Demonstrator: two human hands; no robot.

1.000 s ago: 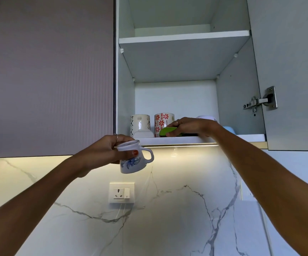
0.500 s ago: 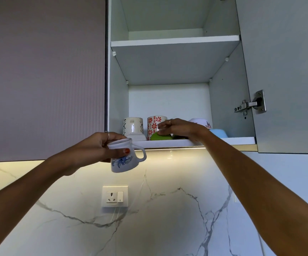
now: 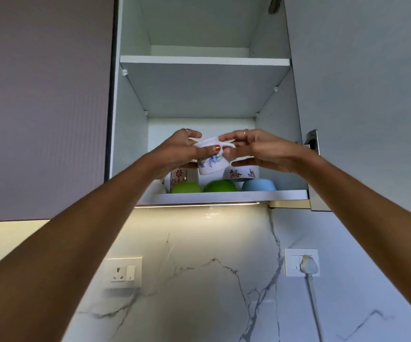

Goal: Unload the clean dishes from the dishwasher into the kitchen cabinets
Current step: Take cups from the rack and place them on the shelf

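A white cup with a blue flower print (image 3: pixel 210 163) hangs in the air just in front of the open cabinet's lower shelf (image 3: pixel 224 195). My left hand (image 3: pixel 178 150) grips its rim and body, thumb across the front. My right hand (image 3: pixel 256 150) pinches the cup's handle from the right. On the shelf below stand two green bowls (image 3: pixel 186 187) (image 3: pixel 220 185), a blue bowl (image 3: pixel 258 185), a flowered white bowl (image 3: pixel 240 172) on top of them, and a red-flowered mug (image 3: pixel 178 175) at the left, partly hidden by my left wrist.
The cabinet door (image 3: pixel 362 102) stands open at the right with its hinge (image 3: pixel 312 141) close to my right wrist. An upper shelf (image 3: pixel 204 60) is bare. A closed door (image 3: pixel 41 107) fills the left. Wall sockets (image 3: pixel 123 272) (image 3: pixel 301 265) sit on the marble backsplash.
My left hand raised the cup from below the shelf up in front of the cabinet. My right hand left the green bowl and took the cup's handle. The view tilted upward.
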